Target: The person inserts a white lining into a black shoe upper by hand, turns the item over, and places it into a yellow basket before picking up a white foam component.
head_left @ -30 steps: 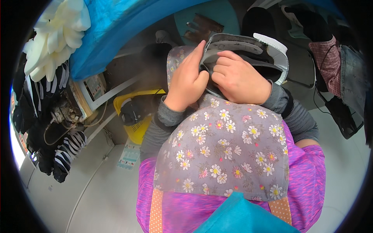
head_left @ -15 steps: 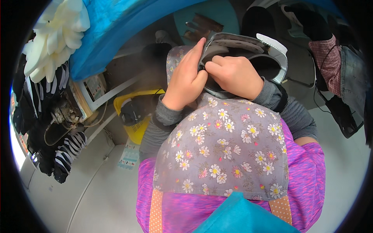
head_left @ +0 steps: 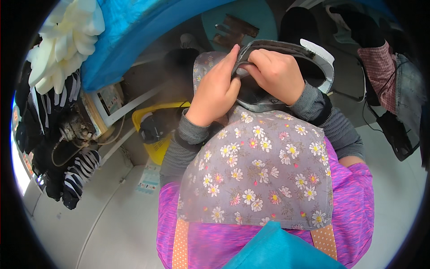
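Observation:
Above my lap is a looped dark grey and black sewn piece [head_left: 273, 44] that resembles a shoe upper, with a stiff white edge [head_left: 325, 62] on its right. My left hand [head_left: 211, 96] lies along its left side, fingers straight and pressed together outside, thumb at the near side, holding the edge between them. Over the opening, my right hand [head_left: 278, 77] is closed, with thumb and forefinger pinching at the left edge close to my left thumb. What lies between those fingertips is mostly hidden. A grey floral apron [head_left: 264, 166] covers my lap below both hands.
A yellow basket [head_left: 154, 150] with a dark item stands left of my left forearm. Further left hang white foam pieces [head_left: 67, 40] and black-and-white strips [head_left: 81, 179] near a blue cover [head_left: 121, 40]. A round teal surface [head_left: 264, 18] holds brown scraps. Another person's plaid sleeve [head_left: 378, 76] is at right.
My right hand has lifted slightly up and right, its pinch now higher at the left edge. A small black spot by my left thumb no longer shows. The piece has shifted a little rightward.

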Available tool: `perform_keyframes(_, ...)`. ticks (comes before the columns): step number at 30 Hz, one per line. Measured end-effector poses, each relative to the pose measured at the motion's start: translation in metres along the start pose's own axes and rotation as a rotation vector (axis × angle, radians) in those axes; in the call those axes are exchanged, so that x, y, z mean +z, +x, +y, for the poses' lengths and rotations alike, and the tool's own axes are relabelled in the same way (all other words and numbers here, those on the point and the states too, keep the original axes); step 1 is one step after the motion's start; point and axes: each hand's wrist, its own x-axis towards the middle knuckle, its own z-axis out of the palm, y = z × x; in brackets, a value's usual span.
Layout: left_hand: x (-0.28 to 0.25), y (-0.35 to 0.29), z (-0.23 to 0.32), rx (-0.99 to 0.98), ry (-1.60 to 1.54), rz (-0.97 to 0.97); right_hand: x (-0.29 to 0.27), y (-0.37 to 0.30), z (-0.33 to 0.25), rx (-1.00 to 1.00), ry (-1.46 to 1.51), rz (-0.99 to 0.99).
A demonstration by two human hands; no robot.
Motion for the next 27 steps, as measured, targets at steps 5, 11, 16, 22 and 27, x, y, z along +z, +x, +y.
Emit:
perform_keyframes(5, 0.002, 0.001, 0.003, -0.039, -0.019, 0.026, 0.002, 0.001, 0.002, 0.031, 0.001, -0.021)
perform_keyframes(11, 0.004, 0.000, -0.003, -0.016, -0.042, 0.058, -0.002, 0.002, -0.001, 0.145, 0.051, -0.025)
perform_keyframes(16, -0.002, 0.000, -0.004, -0.059, -0.068, 0.045, -0.007, -0.004, 0.000, 0.061, -0.107, -0.077)
perform_keyframes(22, -0.020, 0.008, 0.009, -0.043, 0.018, -0.068, -0.007, -0.005, -0.001, -0.075, -0.077, 0.011)
perform_keyframes(27, -0.018, 0.005, 0.014, -0.028, 0.151, -0.079, -0.003, -0.003, -0.001, -0.103, -0.053, 0.127)
